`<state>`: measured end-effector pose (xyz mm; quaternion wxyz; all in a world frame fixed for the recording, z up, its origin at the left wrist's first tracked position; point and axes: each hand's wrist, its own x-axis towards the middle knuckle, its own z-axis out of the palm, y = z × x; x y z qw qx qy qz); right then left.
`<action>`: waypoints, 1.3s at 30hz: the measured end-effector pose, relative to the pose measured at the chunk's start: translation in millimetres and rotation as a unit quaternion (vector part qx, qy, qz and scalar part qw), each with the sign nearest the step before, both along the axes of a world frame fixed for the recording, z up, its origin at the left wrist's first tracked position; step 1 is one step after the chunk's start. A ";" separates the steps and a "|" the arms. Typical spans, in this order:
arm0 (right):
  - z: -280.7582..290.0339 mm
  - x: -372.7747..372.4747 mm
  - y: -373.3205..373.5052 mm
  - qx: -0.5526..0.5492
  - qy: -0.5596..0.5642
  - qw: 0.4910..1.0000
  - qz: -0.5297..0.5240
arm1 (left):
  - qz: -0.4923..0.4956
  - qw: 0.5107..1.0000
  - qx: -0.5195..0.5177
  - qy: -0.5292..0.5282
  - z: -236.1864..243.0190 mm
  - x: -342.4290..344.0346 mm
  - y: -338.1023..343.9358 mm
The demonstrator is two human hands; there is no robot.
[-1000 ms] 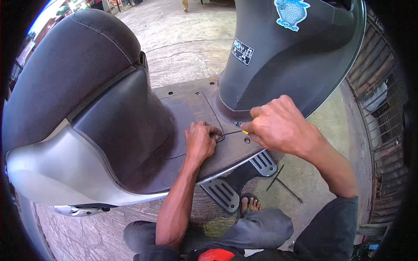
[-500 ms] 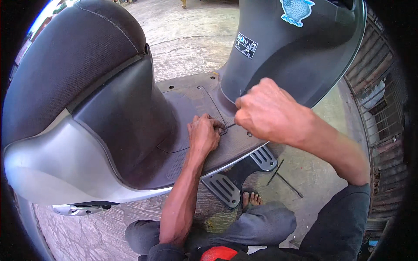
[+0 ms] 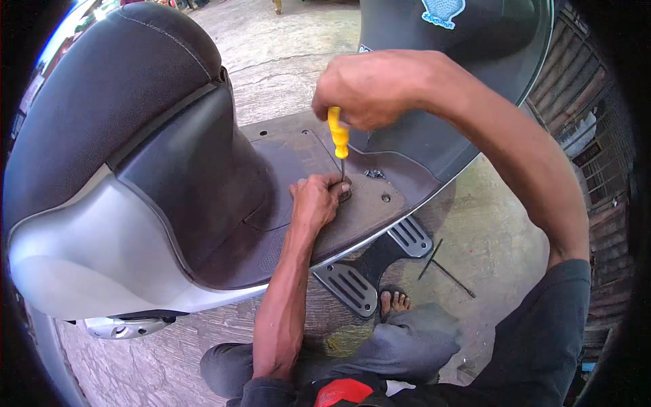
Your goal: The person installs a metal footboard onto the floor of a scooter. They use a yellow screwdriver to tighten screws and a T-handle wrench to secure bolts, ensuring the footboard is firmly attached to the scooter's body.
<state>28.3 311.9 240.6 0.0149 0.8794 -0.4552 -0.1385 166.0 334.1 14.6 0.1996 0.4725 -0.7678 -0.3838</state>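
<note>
My right hand grips a yellow-handled screwdriver held upright, its dark shaft running down to a corner of the panel in the scooter's dark floorboard. My left hand rests on that corner, thumb and fingers closed around the lower end of the shaft; the very tip and whatever it meets are too small to make out. A small group of screws lies just right of the tip, and an open screw hole shows below them.
The padded seat rises at left, the front shield behind my right arm. A dark footrest plate with metal pads lies on the concrete below, beside a black T-shaped wrench. My bare foot is near it. A slatted wall stands at right.
My right hand has moved up and left, bringing the screwdriver from nearly flat to upright. My left hand has shifted slightly upward in the view and stays at the same panel corner.
</note>
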 end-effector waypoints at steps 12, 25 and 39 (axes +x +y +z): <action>25.9 10.2 37.4 -0.029 0.135 0.983 -0.120 | -0.029 0.999 -0.007 0.016 2.3 2.9 -1.5; 17.9 -2.3 34.9 0.014 0.069 0.987 -0.142 | -0.033 0.999 -0.036 0.005 -1.9 5.9 -2.5; -8.0 -1.6 1.3 0.088 0.109 0.980 -0.140 | -0.013 0.998 -0.025 0.065 6.5 7.5 0.1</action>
